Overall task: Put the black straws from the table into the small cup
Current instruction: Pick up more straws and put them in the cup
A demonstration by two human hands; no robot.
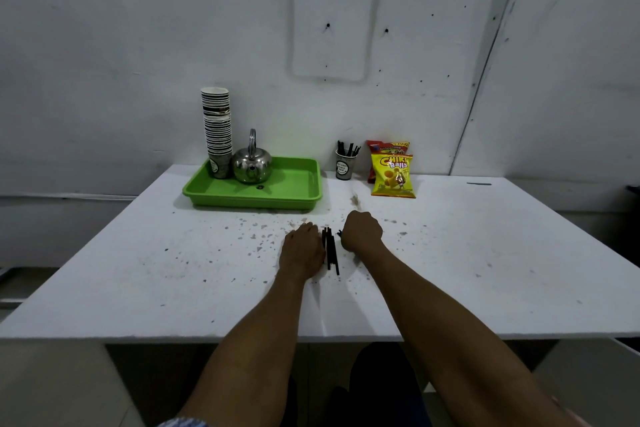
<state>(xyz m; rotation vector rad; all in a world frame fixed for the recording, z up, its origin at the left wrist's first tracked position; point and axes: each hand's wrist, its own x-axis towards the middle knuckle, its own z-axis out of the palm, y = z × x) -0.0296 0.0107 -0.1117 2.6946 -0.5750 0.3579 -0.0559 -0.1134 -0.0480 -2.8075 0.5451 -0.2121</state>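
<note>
Several black straws (331, 250) lie side by side on the white table (485, 270), pointing away from me. My left hand (302, 246) rests flat on the table, its edge against the left side of the bundle. My right hand (362, 230) is curled just right of the straws' far ends; whether its fingers hold a straw is hidden. The small paper cup (345, 166) stands at the back of the table near the wall, with several black straws sticking out of it.
A green tray (294, 191) at the back left carries a tall stack of paper cups (217, 128) and a steel kettle (252, 163). Two snack bags (393, 173) stand right of the small cup. Dark crumbs speckle the table's middle.
</note>
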